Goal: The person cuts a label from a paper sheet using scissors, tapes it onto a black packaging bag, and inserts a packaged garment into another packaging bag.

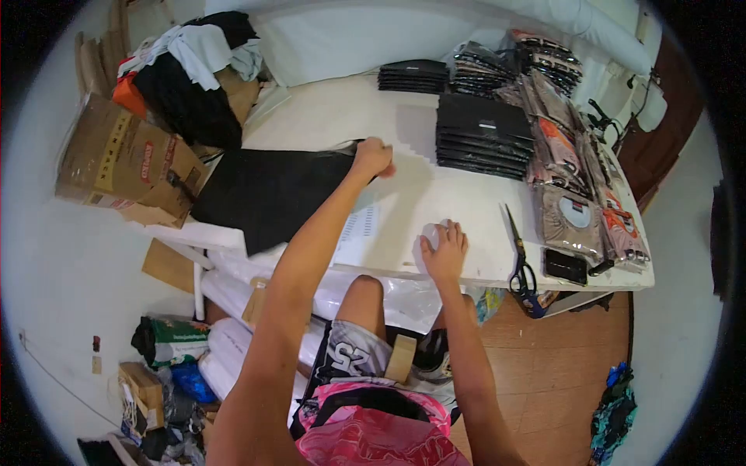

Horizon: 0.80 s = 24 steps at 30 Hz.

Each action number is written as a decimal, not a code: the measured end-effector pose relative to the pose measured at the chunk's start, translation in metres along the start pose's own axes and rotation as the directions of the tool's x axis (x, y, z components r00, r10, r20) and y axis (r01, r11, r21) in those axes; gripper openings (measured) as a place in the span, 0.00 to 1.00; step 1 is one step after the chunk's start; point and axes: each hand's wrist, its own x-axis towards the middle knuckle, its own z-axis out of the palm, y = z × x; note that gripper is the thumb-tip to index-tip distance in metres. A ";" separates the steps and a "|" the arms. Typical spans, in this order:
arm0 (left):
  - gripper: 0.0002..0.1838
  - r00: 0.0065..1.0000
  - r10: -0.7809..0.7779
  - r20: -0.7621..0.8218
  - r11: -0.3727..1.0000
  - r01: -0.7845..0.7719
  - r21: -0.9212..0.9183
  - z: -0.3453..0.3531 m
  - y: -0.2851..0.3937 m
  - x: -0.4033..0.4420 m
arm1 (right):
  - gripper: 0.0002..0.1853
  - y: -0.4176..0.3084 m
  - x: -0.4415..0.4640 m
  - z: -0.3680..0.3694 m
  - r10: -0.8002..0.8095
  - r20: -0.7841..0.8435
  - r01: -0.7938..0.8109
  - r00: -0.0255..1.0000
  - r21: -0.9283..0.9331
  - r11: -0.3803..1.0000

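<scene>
A flat black cloth (pixel 268 194) lies across the left part of the white table (pixel 404 202), one lower corner hanging over the front edge. My left hand (pixel 375 159) is closed on its upper right corner; the fingertips are partly hidden. Palm down near the table's front edge rests my right hand (pixel 444 252), its fingers spread and nothing in them. Between the two hands, a printed paper sheet (pixel 357 227) sticks out from beside the cloth. Beyond my right hand stands a stack of black packets (pixel 483 132).
Large scissors (pixel 519 256) and a dark phone (pixel 565 266) lie at the front right. Plastic-wrapped garments (pixel 571 217) line the right side. A cardboard box (pixel 124 159) and piled clothes (pixel 186 78) stand at the left. White wrapped rolls (pixel 233 342) lie under the table.
</scene>
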 end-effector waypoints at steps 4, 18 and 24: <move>0.16 0.915 0.396 -0.074 0.913 -0.401 -0.078 0.027 0.052 0.051 | 0.27 -0.001 0.001 -0.005 0.016 0.011 -0.017 1.000 0.044 0.999; 0.22 0.766 0.641 0.044 0.726 -0.625 0.288 0.003 -0.068 -0.166 | 0.42 -0.012 0.001 -0.022 0.160 -0.117 -0.119 0.980 0.295 0.948; 0.17 0.727 0.686 -0.026 0.660 -0.606 0.445 0.078 -0.094 -0.212 | 0.11 0.003 -0.004 -0.006 0.062 -0.262 0.041 0.963 0.369 0.929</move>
